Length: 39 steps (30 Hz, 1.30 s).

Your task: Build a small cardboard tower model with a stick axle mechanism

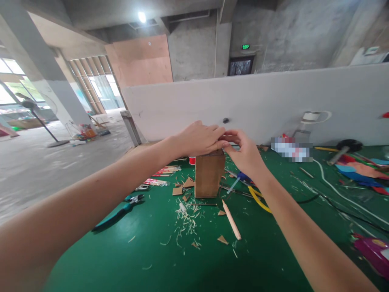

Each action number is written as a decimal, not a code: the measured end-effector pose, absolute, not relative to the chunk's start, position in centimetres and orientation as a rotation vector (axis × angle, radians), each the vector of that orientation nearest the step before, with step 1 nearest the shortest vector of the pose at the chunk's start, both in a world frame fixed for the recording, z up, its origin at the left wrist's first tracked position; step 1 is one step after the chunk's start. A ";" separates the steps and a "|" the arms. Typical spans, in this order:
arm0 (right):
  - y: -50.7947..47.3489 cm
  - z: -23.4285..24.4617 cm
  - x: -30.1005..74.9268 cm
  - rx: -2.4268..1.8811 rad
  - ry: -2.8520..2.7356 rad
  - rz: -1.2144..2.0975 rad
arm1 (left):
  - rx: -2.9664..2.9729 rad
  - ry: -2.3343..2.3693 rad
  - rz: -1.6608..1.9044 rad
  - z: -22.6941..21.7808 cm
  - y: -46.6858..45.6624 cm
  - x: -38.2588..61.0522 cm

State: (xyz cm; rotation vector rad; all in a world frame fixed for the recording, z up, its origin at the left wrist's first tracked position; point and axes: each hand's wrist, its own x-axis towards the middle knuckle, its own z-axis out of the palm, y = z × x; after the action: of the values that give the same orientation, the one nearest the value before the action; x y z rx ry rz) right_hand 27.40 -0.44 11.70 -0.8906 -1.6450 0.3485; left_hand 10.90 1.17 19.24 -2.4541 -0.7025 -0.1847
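A small brown cardboard box (208, 175) stands upright on the green table (152, 259). My left hand (199, 139) lies over the box's top, fingers together and pressed down on it. My right hand (244, 152) meets it from the right, thumb and fingers pinched at the box's top edge; what they pinch is hidden. A wooden stick (231, 220) with a pointed end lies in front of the box among wood shavings (187, 221) and cardboard scraps.
Teal-handled pliers (120, 210) lie left of the box, yellow-handled pliers (258, 198) and a blue-handled tool to its right. Red-and-white packets sit behind left. Cables, coloured paper and a pink object crowd the right. A white partition (273, 101) backs the table.
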 end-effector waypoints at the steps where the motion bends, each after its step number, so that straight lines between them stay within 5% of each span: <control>1: -0.4 11.7 27.4 -0.885 -1.643 0.358 | -2.470 -0.715 -0.185 19.3 1.2 10.9; 13: -0.4 11.7 27.4 -0.872 -1.671 0.346 | -2.770 -0.876 -0.136 21.8 -0.1 10.6; 18: -0.5 11.7 27.3 -0.895 -1.693 0.296 | -2.865 -1.060 -0.374 23.0 0.0 8.7; 39: -1.1 11.9 27.1 -0.901 -1.685 0.354 | -3.036 -1.290 -0.685 19.3 1.2 5.2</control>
State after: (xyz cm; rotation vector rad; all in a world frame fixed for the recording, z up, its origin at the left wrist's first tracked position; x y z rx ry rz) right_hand 27.12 -1.07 11.94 -0.9013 -1.6849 0.3536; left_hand 5.20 1.16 19.27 -3.0362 -1.2905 -0.6853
